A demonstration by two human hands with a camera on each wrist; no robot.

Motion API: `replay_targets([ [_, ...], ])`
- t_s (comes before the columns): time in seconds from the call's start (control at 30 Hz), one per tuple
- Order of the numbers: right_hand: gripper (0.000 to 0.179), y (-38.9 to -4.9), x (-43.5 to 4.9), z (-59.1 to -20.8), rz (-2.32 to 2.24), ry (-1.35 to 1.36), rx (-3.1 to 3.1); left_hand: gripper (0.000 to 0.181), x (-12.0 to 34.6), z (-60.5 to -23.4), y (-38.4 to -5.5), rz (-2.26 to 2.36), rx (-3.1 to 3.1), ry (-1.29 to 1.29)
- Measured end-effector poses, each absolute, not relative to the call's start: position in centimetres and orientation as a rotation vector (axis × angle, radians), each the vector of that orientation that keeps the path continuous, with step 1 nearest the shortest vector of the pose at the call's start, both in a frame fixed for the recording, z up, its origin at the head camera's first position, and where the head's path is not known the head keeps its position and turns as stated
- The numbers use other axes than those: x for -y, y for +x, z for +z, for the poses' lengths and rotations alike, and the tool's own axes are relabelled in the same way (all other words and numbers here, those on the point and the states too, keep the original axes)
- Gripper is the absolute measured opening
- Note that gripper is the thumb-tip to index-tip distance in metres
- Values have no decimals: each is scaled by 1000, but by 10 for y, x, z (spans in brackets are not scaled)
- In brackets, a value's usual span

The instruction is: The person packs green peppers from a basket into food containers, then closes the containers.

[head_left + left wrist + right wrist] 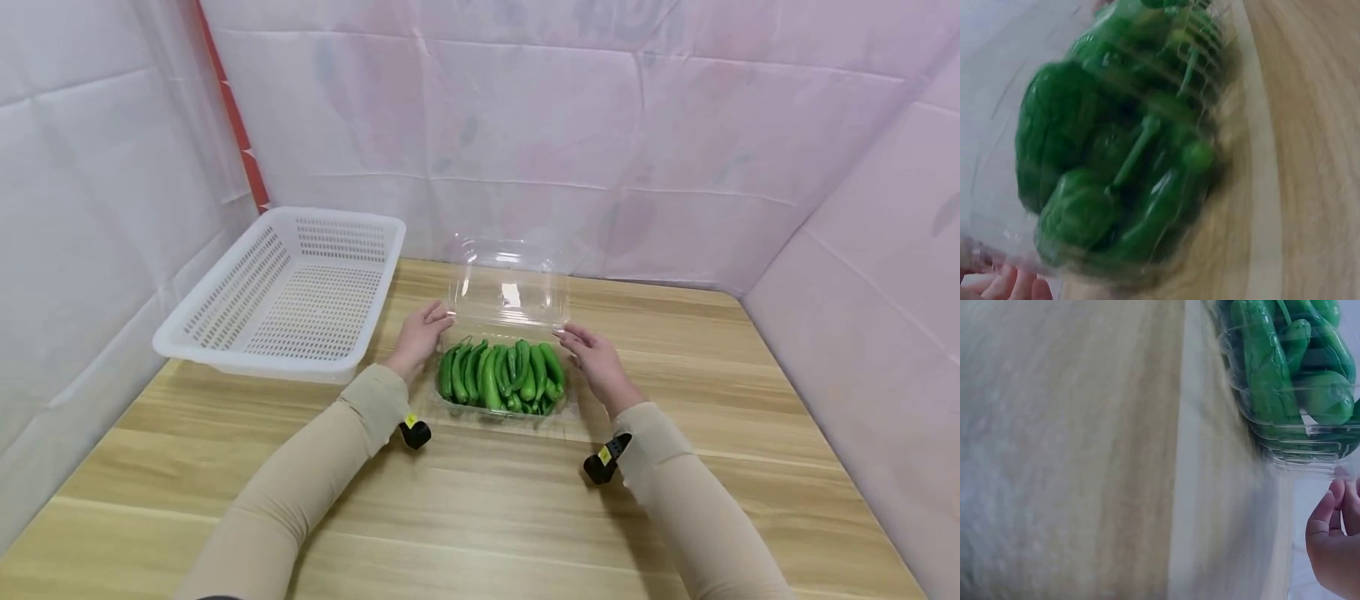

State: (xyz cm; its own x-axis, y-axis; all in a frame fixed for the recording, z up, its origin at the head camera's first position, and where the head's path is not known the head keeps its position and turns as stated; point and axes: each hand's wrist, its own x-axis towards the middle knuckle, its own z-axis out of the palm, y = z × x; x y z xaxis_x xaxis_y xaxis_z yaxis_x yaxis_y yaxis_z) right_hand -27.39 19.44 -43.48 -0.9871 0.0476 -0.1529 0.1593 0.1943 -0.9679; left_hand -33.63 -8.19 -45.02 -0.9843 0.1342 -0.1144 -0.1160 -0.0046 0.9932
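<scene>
A clear plastic clamshell box lies on the wooden table, filled with long green peppers in a row. Its transparent lid stands raised at the back. At the back left corner, by the hinge, my left hand grips the box's edge; in the left wrist view its curled fingers show below the blurred peppers. My right hand holds the back right corner, and the right wrist view has its thumb and fingertips pinched together at the plastic rim.
To the left of the box stands a white perforated plastic basket with nothing in it. Pale printed sheeting hangs behind and at both sides of the wooden table. A black camera hangs below the left wrist.
</scene>
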Motion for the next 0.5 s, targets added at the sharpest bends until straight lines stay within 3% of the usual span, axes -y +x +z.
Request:
replay_targets([
  [0.5,40,-277,-195,-444,-1947,212,-2434,39,86,-459,-339,2163,-2069,104],
])
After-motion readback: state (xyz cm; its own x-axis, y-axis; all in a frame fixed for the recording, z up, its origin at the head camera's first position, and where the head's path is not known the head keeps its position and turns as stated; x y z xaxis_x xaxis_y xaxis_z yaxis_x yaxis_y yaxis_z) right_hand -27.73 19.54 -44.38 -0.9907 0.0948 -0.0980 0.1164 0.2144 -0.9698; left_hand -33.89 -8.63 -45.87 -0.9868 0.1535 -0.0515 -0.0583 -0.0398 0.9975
